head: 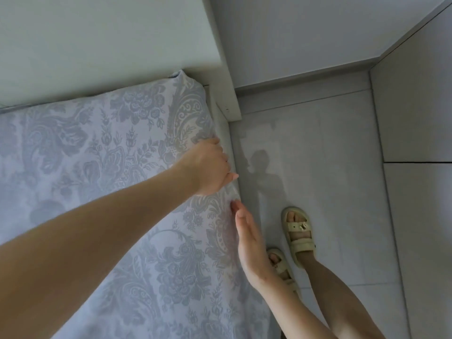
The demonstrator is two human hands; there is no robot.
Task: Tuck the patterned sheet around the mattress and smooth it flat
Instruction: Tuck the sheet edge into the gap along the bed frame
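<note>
Closest in, the left forearm (97, 228) crosses the patterned sheet (97, 143), which fills the view from 9 to 6 o'clock. Near centre, the left hand (208, 167) curls its fingers over the sheet's edge, seemingly pinching fabric. At 5 o'clock, the right hand (248, 241) lies against the sheet's side, fingers straight and pressed together.

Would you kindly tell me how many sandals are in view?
2. One sandal stands on the tiled floor; the other sandal is nearer the patterned sheet, partly hidden by the right hand.
</note>
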